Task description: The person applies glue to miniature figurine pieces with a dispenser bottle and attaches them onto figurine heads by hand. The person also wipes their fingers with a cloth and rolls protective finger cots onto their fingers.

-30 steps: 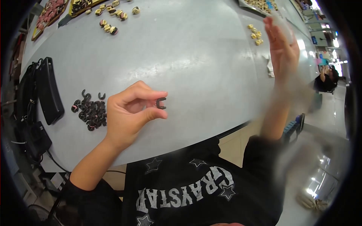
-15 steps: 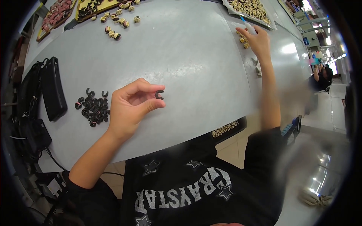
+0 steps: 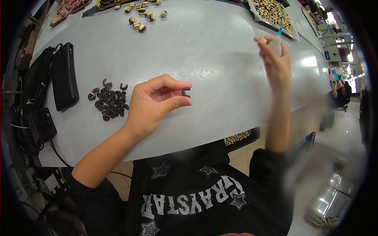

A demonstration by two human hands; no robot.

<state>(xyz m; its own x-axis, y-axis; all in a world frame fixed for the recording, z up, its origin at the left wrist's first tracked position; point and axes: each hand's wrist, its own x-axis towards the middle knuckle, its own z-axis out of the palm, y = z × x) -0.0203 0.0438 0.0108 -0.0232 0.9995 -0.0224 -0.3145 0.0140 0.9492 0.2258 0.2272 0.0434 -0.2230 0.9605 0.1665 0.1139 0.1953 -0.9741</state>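
Observation:
My left hand (image 3: 151,104) is over the middle of the table, pinching a small black C-shaped piece (image 3: 186,92) between thumb and forefinger, its opening facing right. Higher on the right, my right hand (image 3: 280,67) holds a white squeeze bottle (image 3: 276,46) with a blue tip pointing up. A small cream-coloured piece (image 3: 264,40) shows at the fingertips of that same hand. Left of my left hand lies a heap of black C-shaped pieces (image 3: 110,100), a few with pinkish marks.
A paper-lined tray (image 3: 293,36) of cream and dark pieces stands at the far right. Several joined cream-and-dark pieces (image 3: 149,15) lie at the back. A black box-like device (image 3: 65,76) and cables are on the left. Below the table edge is a dark bin (image 3: 255,135) of small pieces.
My right hand has drawn back from beside the tray with a cream piece now at its fingertips, the bottle turned more upright. My left hand still pinches the black piece. The whole view has shifted.

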